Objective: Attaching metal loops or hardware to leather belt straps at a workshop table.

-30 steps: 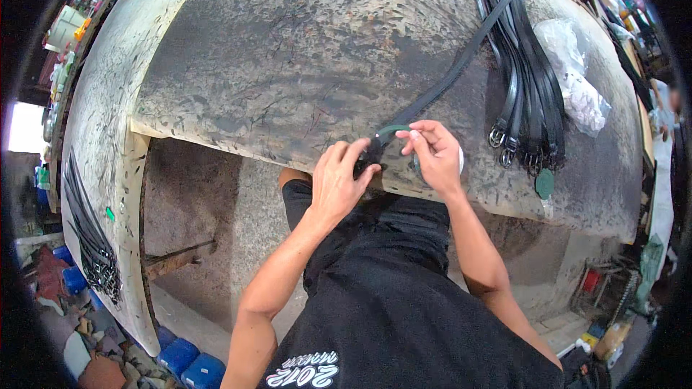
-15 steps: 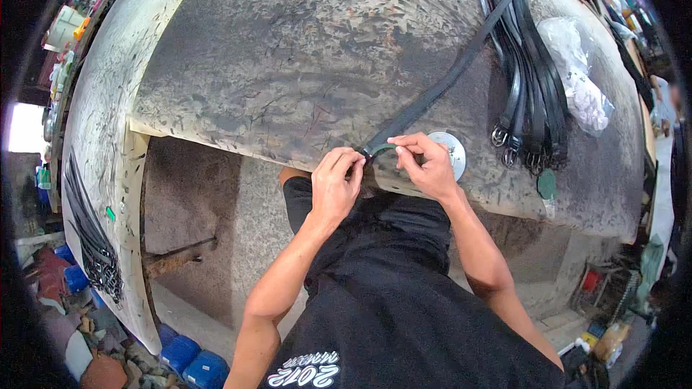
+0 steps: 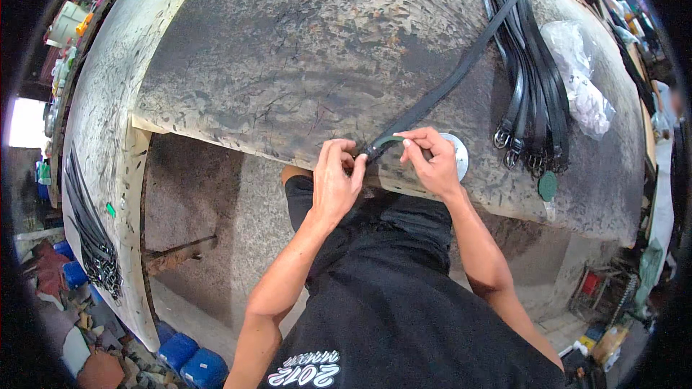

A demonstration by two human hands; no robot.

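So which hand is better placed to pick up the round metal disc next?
Right, probably. The right hand lies partly over the disc while pinching the strap end; the left hand grips the strap's tip on the far side.

A single belt strap point(image 3: 447, 90) runs diagonally across the surface point(image 3: 288, 65) from its near edge to the far right; a round disc point(image 3: 457, 155) lies just right of its near end; a bundle of belts point(image 3: 530, 86) lies farther right; a plastic bag point(image 3: 580, 79) lies beyond it.
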